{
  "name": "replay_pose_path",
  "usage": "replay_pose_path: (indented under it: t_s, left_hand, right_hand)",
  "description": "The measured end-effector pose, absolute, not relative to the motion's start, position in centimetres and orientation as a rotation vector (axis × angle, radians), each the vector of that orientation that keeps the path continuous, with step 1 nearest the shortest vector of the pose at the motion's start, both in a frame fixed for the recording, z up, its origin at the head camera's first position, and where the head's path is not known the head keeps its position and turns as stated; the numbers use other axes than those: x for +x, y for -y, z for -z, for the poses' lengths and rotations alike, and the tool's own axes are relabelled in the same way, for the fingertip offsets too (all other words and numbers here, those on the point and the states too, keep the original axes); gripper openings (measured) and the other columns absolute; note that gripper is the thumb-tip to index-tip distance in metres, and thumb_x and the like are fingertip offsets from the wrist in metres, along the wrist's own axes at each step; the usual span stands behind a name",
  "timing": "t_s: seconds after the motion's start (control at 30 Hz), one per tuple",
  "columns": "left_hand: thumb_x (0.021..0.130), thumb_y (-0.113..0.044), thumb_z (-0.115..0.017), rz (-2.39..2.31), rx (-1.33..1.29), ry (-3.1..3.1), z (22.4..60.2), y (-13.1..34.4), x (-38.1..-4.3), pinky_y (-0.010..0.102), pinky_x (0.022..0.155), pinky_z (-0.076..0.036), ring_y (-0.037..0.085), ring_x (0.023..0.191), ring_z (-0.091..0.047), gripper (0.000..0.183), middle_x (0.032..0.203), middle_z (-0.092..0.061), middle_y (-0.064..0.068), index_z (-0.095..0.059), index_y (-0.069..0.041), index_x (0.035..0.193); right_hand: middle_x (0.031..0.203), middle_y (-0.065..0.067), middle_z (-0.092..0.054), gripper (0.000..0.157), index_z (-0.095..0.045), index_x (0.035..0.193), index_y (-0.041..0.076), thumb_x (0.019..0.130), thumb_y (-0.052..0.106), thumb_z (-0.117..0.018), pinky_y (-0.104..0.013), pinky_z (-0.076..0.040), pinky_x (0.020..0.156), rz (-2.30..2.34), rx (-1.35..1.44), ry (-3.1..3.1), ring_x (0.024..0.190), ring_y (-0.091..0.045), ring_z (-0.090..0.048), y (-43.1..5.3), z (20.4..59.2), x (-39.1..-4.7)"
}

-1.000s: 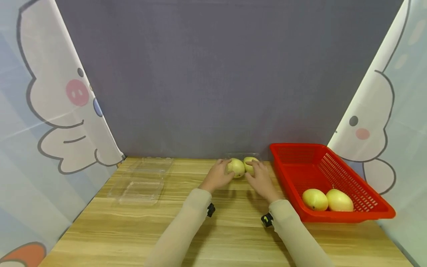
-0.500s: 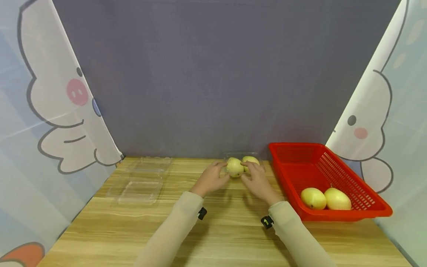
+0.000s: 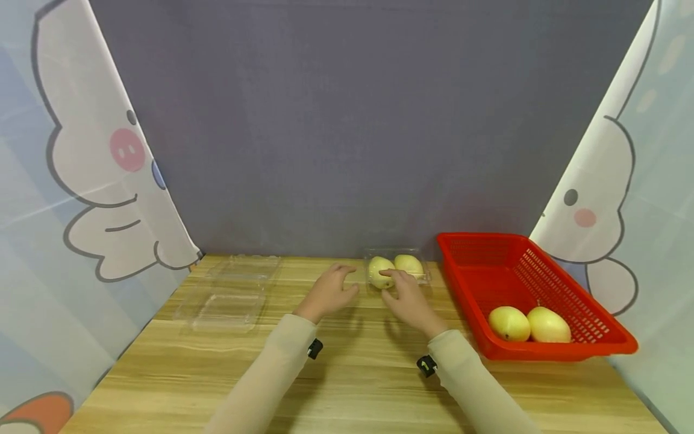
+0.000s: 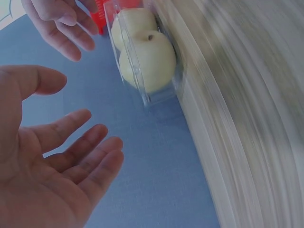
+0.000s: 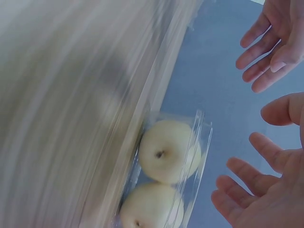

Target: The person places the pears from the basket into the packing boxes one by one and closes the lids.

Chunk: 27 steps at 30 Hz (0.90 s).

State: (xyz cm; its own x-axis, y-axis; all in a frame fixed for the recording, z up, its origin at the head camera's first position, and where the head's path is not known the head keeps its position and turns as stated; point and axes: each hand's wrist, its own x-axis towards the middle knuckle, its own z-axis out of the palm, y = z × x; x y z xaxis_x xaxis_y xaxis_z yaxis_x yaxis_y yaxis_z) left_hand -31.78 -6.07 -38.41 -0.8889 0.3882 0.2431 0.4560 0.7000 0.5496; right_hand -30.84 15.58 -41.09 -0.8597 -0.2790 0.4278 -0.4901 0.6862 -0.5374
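Two pale yellow pears sit side by side in a clear plastic box (image 5: 202, 126) at the table's back edge. The left pear (image 3: 378, 271) and the right pear (image 3: 410, 265) both show above the rim in the head view. My left hand (image 3: 329, 292) hovers left of the box, fingers spread and holding nothing. My right hand (image 3: 410, 299) is in front of the box, its fingertips overlapping the pears in the head view. Both wrist views show gaps between the hands and the box, with the right palm (image 5: 280, 194) bare.
A red plastic basket (image 3: 461, 295) stands at the right, with two more pears (image 3: 509, 323) in its near end. On the left lies another clear plastic box (image 3: 228, 310) with its lid folded open. A grey cloth (image 3: 347, 132) hangs behind the wooden table (image 3: 358, 386).
Both hands have let go of the pears and drawn back; the left hand moved left and toward the viewer, the right hand slightly left and nearer. The pears stay in the box.
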Motion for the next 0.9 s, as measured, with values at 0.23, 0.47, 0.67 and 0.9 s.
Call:
replay_pose_path:
  t_s: [0.23, 0.47, 0.67, 0.9]
  left_hand:
    - [0.1, -0.026, -0.059, 0.935, -0.648, 2.817, 38.3, 7.2, -31.3, 0.052, 0.1, -0.048, 0.036, 0.122, -0.055, 0.048, 0.141, -0.051, 0.018, -0.056, -0.003, 0.141]
    - [0.1, -0.028, -0.06, 0.918, -0.588, 2.838, 38.4, 8.8, -31.1, 0.053, 0.1, -0.048, 0.036, 0.125, -0.053, 0.047, 0.142, -0.05, 0.018, -0.056, -0.004, 0.141]
    - [0.099, -0.028, -0.061, 0.904, -0.539, 2.837, 38.2, 10.3, -31.0, 0.054, 0.1, -0.047, 0.037, 0.125, -0.053, 0.049, 0.142, -0.051, 0.019, -0.055, -0.004, 0.142]
    - [0.098, -0.024, -0.061, 0.914, -0.49, 2.818, 38.0, 12.5, -30.7, 0.056, 0.097, -0.049, 0.04, 0.12, -0.056, 0.049, 0.14, -0.051, 0.023, -0.055, -0.001, 0.141]
  right_hand:
    - [0.14, -0.019, -0.053, 0.047, -0.056, 0.139, 0.002, 0.093, 0.01, -0.063, -0.061, -0.038, 0.105, -1.003, 0.644, 2.633, 0.13, -0.041, -0.045, -14.0, 41.0, -30.5]
    - [0.146, -0.016, -0.048, 0.051, -0.051, 0.144, 0.005, 0.095, 0.016, -0.06, -0.059, -0.04, 0.104, -1.024, 0.695, 2.688, 0.132, -0.038, -0.041, -12.3, 41.1, -30.3]
    - [0.146, -0.014, -0.048, 0.05, -0.051, 0.144, 0.005, 0.095, 0.016, -0.059, -0.058, -0.04, 0.104, -1.037, 0.714, 2.705, 0.132, -0.038, -0.042, -10.9, 40.8, -30.0]
    - [0.146, -0.014, -0.049, 0.05, -0.051, 0.144, 0.004, 0.097, 0.017, -0.058, -0.057, -0.038, 0.108, -1.094, 0.766, 2.684, 0.135, -0.036, -0.04, -9.2, 40.4, -29.9]
